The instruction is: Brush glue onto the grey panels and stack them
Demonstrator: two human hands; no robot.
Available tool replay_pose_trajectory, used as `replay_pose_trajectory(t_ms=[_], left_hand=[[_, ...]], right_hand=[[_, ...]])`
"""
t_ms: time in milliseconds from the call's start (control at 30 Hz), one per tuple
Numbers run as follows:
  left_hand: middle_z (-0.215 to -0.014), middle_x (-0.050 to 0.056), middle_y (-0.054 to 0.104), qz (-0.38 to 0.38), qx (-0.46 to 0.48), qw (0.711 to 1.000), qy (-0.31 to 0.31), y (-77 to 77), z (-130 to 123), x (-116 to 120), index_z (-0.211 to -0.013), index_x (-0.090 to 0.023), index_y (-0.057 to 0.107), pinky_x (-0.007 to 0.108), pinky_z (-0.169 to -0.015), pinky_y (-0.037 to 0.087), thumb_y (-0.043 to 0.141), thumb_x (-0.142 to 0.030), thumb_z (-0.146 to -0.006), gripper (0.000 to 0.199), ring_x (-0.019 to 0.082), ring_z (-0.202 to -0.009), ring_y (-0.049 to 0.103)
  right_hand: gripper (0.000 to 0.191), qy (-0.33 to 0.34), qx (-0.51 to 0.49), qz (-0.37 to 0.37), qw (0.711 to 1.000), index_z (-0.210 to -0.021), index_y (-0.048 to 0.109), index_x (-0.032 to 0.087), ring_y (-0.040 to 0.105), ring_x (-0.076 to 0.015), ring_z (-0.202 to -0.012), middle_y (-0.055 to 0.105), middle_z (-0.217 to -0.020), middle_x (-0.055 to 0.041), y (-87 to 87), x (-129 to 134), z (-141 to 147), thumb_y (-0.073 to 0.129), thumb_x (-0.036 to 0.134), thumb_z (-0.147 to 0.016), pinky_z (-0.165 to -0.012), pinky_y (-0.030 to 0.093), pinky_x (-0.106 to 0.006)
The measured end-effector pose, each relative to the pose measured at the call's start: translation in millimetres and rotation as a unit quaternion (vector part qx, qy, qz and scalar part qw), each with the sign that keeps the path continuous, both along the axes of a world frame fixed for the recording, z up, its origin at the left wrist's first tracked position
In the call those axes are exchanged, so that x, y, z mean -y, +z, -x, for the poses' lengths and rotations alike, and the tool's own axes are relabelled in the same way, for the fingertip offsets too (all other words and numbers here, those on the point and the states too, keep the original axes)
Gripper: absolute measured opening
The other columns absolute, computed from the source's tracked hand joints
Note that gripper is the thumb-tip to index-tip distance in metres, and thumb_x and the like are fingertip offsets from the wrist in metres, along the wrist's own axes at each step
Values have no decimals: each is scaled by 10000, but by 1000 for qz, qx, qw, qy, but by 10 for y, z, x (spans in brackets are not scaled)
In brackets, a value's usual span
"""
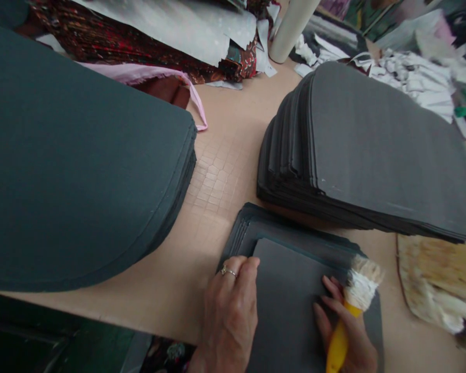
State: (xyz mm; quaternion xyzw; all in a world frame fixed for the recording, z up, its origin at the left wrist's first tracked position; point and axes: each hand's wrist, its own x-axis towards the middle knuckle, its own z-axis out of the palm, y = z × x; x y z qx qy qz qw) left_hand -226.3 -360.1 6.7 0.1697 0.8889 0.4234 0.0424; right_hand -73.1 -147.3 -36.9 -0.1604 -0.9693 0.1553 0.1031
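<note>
My left hand, with a ring on one finger, is closed at the left edge of a small dark grey sheet. Its curled fingers pinch that edge. This sheet lies over a low pile of larger dark sheets, whose stepped edges show behind and at the left. My right hand holds a paintbrush by its yellow handle. The brush's bristles are caked with white and point away from me. Fingertips of the right hand rest on the small sheet's right side.
A tall stack of dark curved panels stands behind the pile. Another stack of large dark panels covers the left, near the table's front edge. Patterned cloth, a pale post, white scraps and a stained yellowish pad surround them.
</note>
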Motion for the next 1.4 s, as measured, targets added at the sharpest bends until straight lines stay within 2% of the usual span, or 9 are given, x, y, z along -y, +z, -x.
replay_pose_trajectory(t_ms=[267,500,733,867,1033,1167,1267,1400], left_hand=[[-867,14,647,-6,21,1000,2,-41,7,3,-1052,-209,537,272,-685,563,433,-35,-844,290,150,-761,631],[-920,24,651,-34,20,999,-18,-62,23,18,-1089,-199,535,276,-719,567,441,-28,-842,315,147,-820,632],[-886,22,673,-74,16,997,-9,-71,87,23,-1025,-184,583,251,-744,566,460,-31,-837,271,127,-804,646],[-855,25,680,-106,34,994,6,-3,156,23,-942,-173,617,209,-719,556,477,-55,-840,210,114,-777,656],[-847,32,676,-136,30,990,-7,12,166,30,-930,-170,627,181,-709,542,455,-43,-844,230,102,-772,652],[-861,39,683,-120,19,992,-19,-23,146,27,-954,-179,619,204,-708,550,444,-59,-853,235,117,-784,654],[-865,41,687,-109,13,994,-22,-39,141,18,-954,-183,615,215,-709,554,431,-70,-859,236,123,-788,656],[-859,35,690,-97,1,995,-30,-50,147,13,-957,-180,609,215,-712,554,422,-66,-854,242,122,-782,655]], right_hand=[[293,1,-28,-5,1000,-1097,540,180,588,-228,-934,588,-1127,-119,46,93,107,499,365,-873,-717,482,-367],[296,-14,-47,-2,999,-1138,528,196,587,-237,-986,590,-1143,-111,97,167,140,498,334,-878,-763,468,-382],[342,51,-12,-44,998,-1141,510,180,605,-252,-988,581,-1177,-137,-30,-59,-35,564,316,-832,-717,505,-375],[299,33,-11,-33,999,-1101,510,188,580,-264,-1038,579,-1176,-133,5,-66,-27,554,330,-842,-742,511,-395],[173,28,-26,-9,999,-975,532,215,541,-271,-1116,574,-1178,-114,132,110,200,571,304,-831,-804,506,-409],[145,47,-25,12,999,-974,527,223,514,-273,-1161,538,-1240,-125,169,276,509,563,259,-838,-799,511,-414],[164,81,-52,34,995,-1003,521,218,502,-275,-1182,507,-1282,-144,155,354,695,541,186,-844,-834,490,-434],[250,123,-57,32,990,-1041,520,223,511,-280,-1168,542,-1247,-148,137,401,780,564,114,-820,-871,449,-459]])
